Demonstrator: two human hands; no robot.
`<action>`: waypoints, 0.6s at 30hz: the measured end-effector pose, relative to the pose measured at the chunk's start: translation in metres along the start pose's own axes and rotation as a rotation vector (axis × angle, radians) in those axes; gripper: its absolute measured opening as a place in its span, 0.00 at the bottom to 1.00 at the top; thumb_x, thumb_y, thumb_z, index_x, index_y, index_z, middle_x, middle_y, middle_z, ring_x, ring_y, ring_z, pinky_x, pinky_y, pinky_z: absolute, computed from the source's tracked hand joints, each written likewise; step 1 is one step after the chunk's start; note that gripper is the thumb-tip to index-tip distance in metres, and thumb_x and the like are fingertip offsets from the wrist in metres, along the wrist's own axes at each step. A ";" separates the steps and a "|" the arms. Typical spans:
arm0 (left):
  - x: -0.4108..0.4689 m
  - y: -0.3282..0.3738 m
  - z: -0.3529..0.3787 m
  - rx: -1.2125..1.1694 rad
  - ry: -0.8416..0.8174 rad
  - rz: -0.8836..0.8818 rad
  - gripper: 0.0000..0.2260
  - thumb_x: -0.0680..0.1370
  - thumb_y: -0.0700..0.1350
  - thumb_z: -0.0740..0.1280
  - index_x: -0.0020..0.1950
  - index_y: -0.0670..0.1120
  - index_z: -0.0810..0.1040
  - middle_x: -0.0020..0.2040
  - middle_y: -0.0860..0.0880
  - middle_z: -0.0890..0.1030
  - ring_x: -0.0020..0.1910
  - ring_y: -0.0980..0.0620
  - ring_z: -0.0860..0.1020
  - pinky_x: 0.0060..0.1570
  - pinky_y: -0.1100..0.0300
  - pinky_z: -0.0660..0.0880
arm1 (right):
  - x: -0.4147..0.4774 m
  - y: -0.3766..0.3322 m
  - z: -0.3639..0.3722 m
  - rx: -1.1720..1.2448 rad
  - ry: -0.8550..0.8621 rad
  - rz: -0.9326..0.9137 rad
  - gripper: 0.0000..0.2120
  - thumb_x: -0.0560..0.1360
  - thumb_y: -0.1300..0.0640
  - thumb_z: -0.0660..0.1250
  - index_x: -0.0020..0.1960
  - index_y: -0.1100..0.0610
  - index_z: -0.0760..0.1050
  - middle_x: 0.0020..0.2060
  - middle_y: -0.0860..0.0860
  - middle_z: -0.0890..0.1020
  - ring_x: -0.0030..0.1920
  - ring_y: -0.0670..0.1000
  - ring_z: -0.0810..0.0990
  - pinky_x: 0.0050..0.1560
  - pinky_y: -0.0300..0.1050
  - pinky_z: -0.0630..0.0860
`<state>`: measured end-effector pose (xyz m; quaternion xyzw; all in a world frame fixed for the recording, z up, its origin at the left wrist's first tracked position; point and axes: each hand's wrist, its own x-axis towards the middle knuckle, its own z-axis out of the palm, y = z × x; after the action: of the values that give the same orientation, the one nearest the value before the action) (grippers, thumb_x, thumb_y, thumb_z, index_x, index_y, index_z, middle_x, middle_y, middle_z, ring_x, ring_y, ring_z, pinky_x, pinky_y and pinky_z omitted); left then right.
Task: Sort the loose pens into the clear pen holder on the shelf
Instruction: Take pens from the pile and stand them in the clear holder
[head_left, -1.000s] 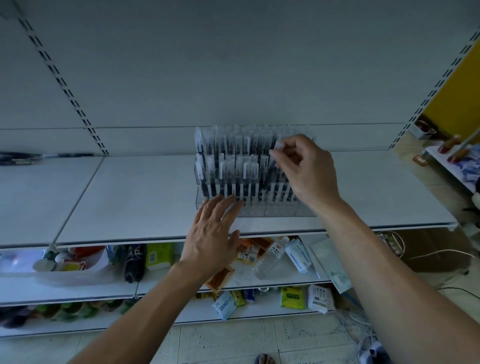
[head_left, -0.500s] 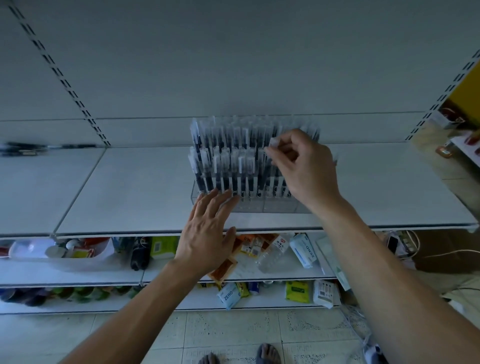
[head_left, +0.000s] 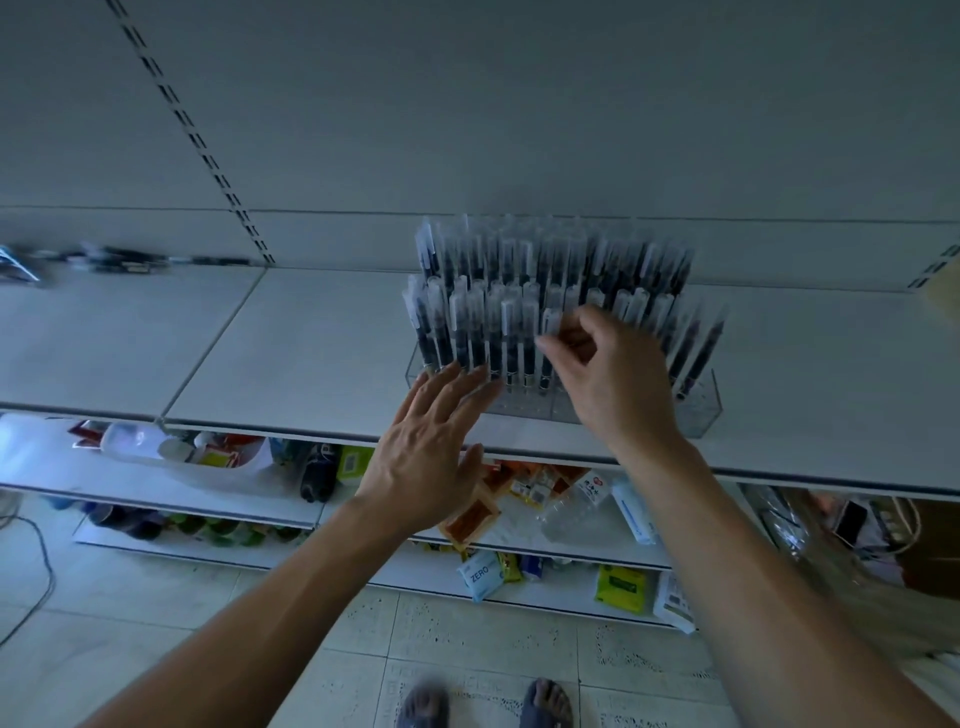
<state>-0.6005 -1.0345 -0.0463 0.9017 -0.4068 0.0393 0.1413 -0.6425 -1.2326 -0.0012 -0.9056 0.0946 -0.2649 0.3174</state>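
A clear pen holder (head_left: 702, 410) stands on the white shelf (head_left: 291, 353), packed with several rows of upright dark pens with clear caps (head_left: 470, 325). My left hand (head_left: 434, 457) lies flat with straight fingers, and its fingertips touch the holder's front left wall. My right hand (head_left: 613, 379) is over the front rows, thumb and curled fingers pinching the cap of one pen (head_left: 550, 325) that stands in the front row. A few loose dark pens (head_left: 124, 258) lie blurred at the far left of the shelf, against the back panel.
Lower shelves hold bottles, packets and a white tub (head_left: 171, 457). A slotted upright (head_left: 208, 156) runs up the back panel. The shelf's front edge (head_left: 779, 475) runs under my wrists. My feet (head_left: 488, 704) stand on the tiled floor.
My right hand has come down and forward with the pen, from the upper rows to the front row. The left hand stays at the holder's front. The view has shifted right.
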 end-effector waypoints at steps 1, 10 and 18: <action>-0.001 0.001 -0.003 0.002 -0.018 0.007 0.30 0.77 0.48 0.62 0.77 0.50 0.57 0.77 0.49 0.60 0.77 0.50 0.53 0.75 0.47 0.53 | -0.002 0.001 0.001 -0.001 -0.013 0.010 0.10 0.77 0.50 0.68 0.50 0.58 0.78 0.38 0.50 0.81 0.35 0.50 0.78 0.35 0.43 0.76; -0.065 -0.035 -0.045 -0.038 -0.058 -0.040 0.26 0.78 0.55 0.57 0.76 0.53 0.60 0.77 0.53 0.60 0.77 0.54 0.54 0.75 0.58 0.43 | -0.058 -0.029 0.016 -0.094 0.121 0.186 0.08 0.78 0.49 0.66 0.49 0.53 0.78 0.42 0.48 0.82 0.39 0.49 0.79 0.37 0.44 0.75; -0.212 -0.169 -0.104 0.076 -0.059 -0.289 0.29 0.71 0.61 0.52 0.64 0.49 0.78 0.62 0.51 0.79 0.62 0.48 0.76 0.63 0.52 0.70 | -0.060 -0.180 0.160 -0.057 -0.335 0.114 0.14 0.78 0.46 0.62 0.60 0.51 0.76 0.57 0.47 0.79 0.55 0.48 0.78 0.49 0.40 0.70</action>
<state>-0.6108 -0.7453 -0.0240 0.9563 -0.2750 0.0077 0.0992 -0.6062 -0.9877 -0.0194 -0.9389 0.0991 -0.0892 0.3174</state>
